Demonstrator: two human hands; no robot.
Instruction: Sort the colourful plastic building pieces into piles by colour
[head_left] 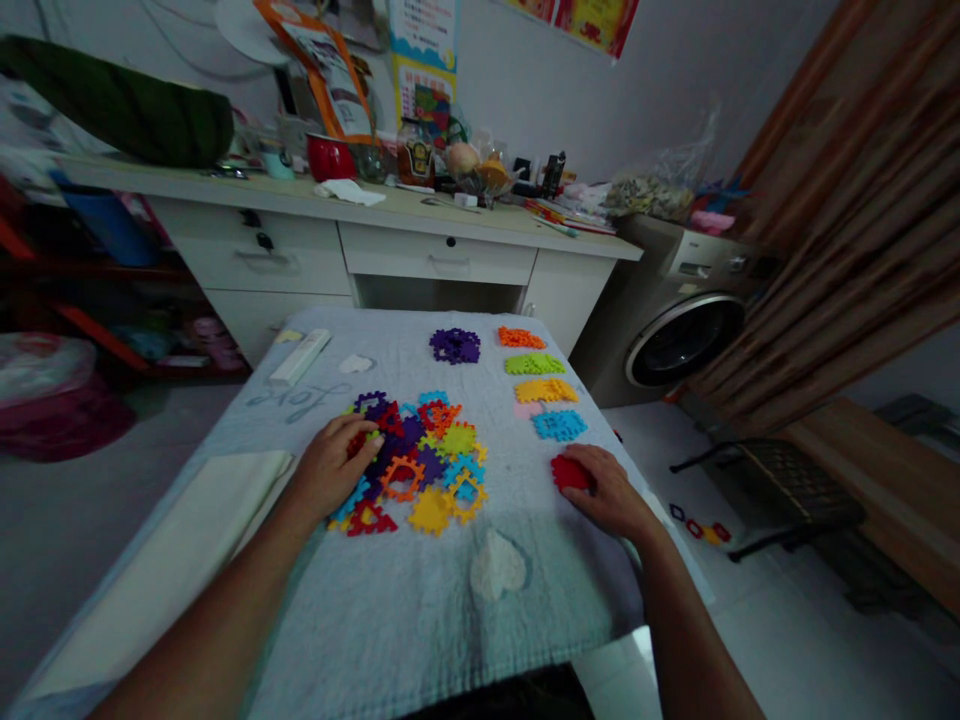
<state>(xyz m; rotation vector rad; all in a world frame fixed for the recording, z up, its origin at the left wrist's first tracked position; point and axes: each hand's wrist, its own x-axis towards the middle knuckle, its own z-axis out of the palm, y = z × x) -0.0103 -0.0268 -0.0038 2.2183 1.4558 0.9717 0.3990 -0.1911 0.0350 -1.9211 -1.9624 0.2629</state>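
A loose pile of toothed plastic building pieces in mixed colours lies in the middle of the cloth-covered table. At the pile's left side, my left hand has its fingers curled around a red toothed piece. My right hand rests near the table's right edge, thumb and fingers closed on a red toothed piece; whether others lie under it is hidden. Beyond it, blue pieces, yellow pieces, green pieces and orange pieces lie in colour groups. Purple pieces form another group farther back.
A long white box lies at the table's back left, and a folded pale cloth along its left side. Behind stands a cluttered white desk. A washing machine and a stool are to the right.
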